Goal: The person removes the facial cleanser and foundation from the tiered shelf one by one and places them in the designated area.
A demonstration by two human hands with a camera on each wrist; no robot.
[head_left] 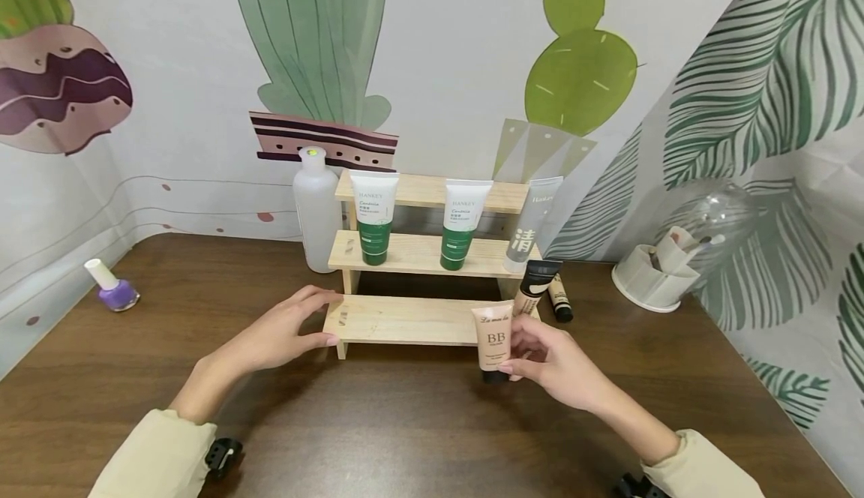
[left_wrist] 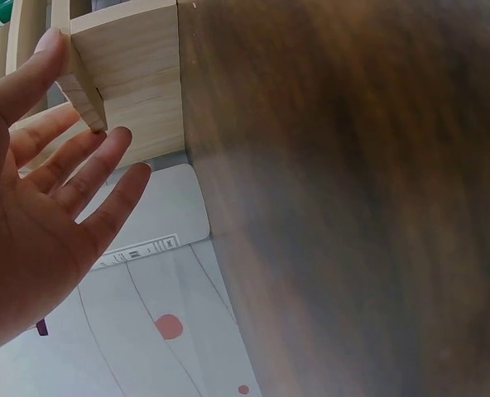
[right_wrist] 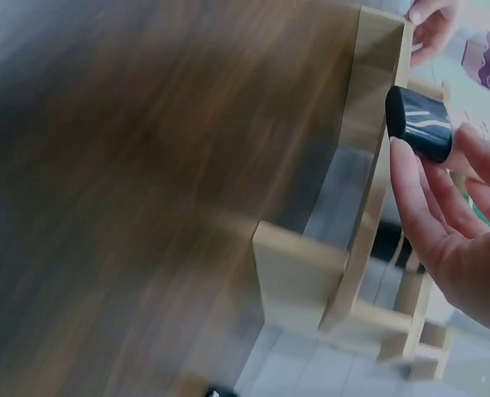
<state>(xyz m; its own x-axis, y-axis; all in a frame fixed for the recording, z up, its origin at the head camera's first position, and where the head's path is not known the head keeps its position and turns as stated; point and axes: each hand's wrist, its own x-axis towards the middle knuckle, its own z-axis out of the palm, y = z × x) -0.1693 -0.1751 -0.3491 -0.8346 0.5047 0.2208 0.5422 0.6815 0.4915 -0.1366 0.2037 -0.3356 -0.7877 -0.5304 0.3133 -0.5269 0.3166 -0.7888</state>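
Observation:
My right hand (head_left: 547, 359) pinches a beige BB cream tube (head_left: 495, 337) between thumb and fingers. The tube is upright, its black cap (right_wrist: 419, 124) down, in front of the right end of the wooden stand's (head_left: 398, 319) lowest step. At that stand's left end, my left hand (head_left: 280, 333) touches the lowest step with thumb and index finger; its other fingers (left_wrist: 104, 174) are spread and fairly straight. Two green-and-white tubes (head_left: 374, 217) and a grey tube (head_left: 533, 220) stand on the middle step. Behind my right hand, a black-topped beige tube (head_left: 535, 284) is partly hidden.
A white bottle (head_left: 315, 213) stands behind the stand's left side. Purple nail polish (head_left: 113, 288) is at the far left. Right of the stand, a small black-and-beige tube (head_left: 559, 299) lies on the brown table (head_left: 378, 423). A white brush holder (head_left: 651, 284) stands farther right.

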